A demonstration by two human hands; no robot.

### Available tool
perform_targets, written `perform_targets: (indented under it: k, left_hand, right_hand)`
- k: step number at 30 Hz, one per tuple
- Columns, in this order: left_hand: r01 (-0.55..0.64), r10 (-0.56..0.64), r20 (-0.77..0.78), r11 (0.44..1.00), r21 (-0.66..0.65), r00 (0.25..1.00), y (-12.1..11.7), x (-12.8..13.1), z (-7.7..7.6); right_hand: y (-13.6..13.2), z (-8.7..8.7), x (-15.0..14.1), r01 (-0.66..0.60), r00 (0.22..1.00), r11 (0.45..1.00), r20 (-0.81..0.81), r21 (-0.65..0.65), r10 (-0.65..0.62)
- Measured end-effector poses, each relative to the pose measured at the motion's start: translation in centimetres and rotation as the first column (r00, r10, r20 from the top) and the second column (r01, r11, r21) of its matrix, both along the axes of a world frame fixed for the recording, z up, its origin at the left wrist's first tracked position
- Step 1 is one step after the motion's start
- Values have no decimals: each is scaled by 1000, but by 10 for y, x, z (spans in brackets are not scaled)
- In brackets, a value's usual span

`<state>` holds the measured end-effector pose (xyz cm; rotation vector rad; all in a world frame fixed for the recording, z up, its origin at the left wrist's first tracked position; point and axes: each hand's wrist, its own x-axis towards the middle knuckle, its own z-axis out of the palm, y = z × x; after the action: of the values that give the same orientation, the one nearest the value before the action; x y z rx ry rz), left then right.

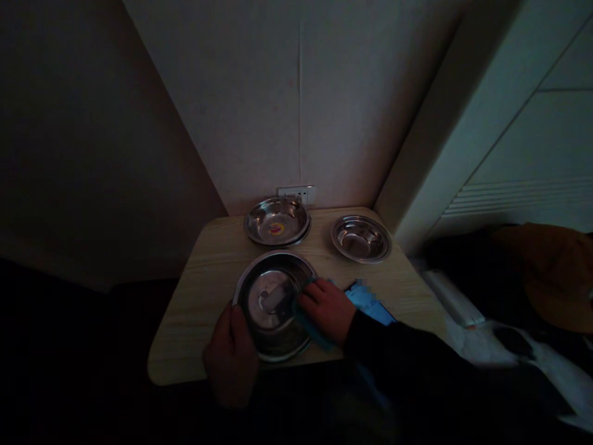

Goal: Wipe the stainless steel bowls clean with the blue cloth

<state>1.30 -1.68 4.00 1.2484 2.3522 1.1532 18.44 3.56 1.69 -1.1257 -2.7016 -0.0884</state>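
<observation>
A steel bowl (271, 300) sits tilted at the near edge of a small wooden table (204, 296). My left hand (230, 355) grips its near left rim, thumb on the edge. My right hand (327, 309) is closed on a blue cloth (368, 303) and presses it against the bowl's right inner side. The cloth trails out to the right over the table.
Two more steel bowls stand at the back: one with a red-yellow sticker (277, 221), stacked on another, and one to the right (361, 238). A wall socket (297, 193) is behind them. A white cabinet (509, 123) and dark clutter (532, 290) lie to the right.
</observation>
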Motion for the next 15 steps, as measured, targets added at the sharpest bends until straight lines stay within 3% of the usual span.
perform_targets:
  k: [4, 6, 9, 13, 15]
  left_hand:
    - [-10, 10, -17, 1000, 8, 1000, -2, 0, -4]
    - [-7, 6, -19, 1000, -15, 1000, -4, -2, -4]
    - [36, -36, 6, 999, -10, 999, -4, -4, -2]
    - [132, -133, 70, 991, 22, 989, -2, -5, 3]
    - [123, -123, 82, 992, 6, 989, -1, -5, 4]
  right_hand:
    - [-57, -6, -29, 165, 976, 981, -125, -106, -178]
    - [-63, -4, -34, 93, 983, 979, -136, -181, -119]
    - [-37, 4, -19, -55, 998, 981, -33, -187, 50]
    - [29, 22, 8, -136, 990, 977, -5, -165, 137]
    - [48, 28, 9, -166, 986, 970, -18, -179, 165]
